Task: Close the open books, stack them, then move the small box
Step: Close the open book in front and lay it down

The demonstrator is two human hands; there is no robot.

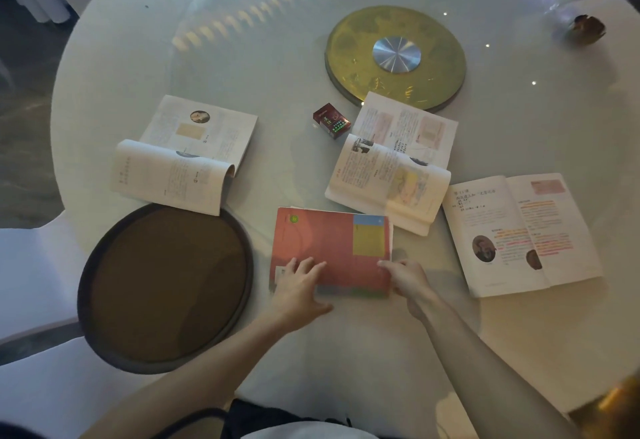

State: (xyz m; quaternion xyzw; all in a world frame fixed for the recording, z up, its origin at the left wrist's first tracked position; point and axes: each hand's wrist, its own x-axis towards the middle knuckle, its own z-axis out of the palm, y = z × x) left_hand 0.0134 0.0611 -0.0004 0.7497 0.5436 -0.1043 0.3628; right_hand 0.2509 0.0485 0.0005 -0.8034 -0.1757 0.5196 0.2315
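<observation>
- Right now I see my left hand [300, 288] lying flat, fingers spread, on the lower left of the closed red book [332, 251]; it presses rather than grasps.
- My right hand [407, 281] has its fingertips on that book's right edge near the lower corner; whether they pinch the cover I cannot tell.
- Just beyond the red book's right side lies an open book with curled pages [391, 175].
- Further right of the red book, another open book [519, 231] lies flat.
- Beyond the red book to the left, a third open book [187, 154] overlaps the round brown tray [166, 286].
- Straight beyond the red book stands the small dark red box [331, 121], beside the middle open book.
</observation>
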